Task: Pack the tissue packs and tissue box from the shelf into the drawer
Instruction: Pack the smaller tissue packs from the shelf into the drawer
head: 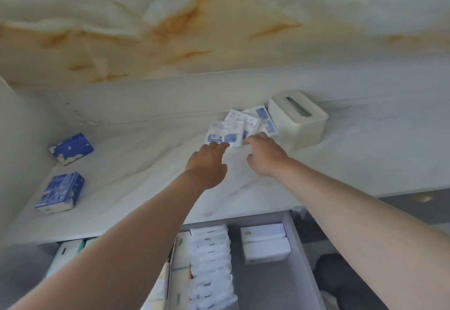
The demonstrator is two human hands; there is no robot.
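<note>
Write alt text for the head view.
Both hands reach a pile of small tissue packs on a pale shelf, beside a white tissue box: the left hand touches the pile, the right hand is at its edge. Two blue packs lie far left; the open drawer below holds white packs.

marbled wall (219, 17) — amber veins; white cord (85, 119) — back left; dark bundle (341, 275) — lower right
</note>
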